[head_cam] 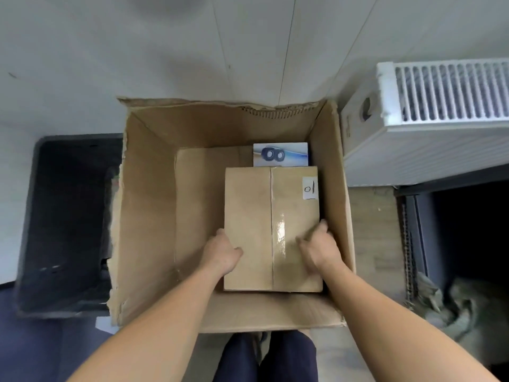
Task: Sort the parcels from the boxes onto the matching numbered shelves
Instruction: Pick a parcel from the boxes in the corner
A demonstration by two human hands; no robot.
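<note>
A big open cardboard box stands on the floor below me. Inside it lies a taped brown parcel with a white label reading "10" near its far right corner. My left hand grips the parcel's left edge, thumb on top. My right hand grips its right edge, thumb on the top face. Behind the parcel, a small white and blue printed parcel lies at the far side of the box.
A dark plastic crate sits left of the box. A white radiator hangs on the wall at the right, above a dark opening. Crumpled greenish cloth lies at the lower right. My legs are below the box.
</note>
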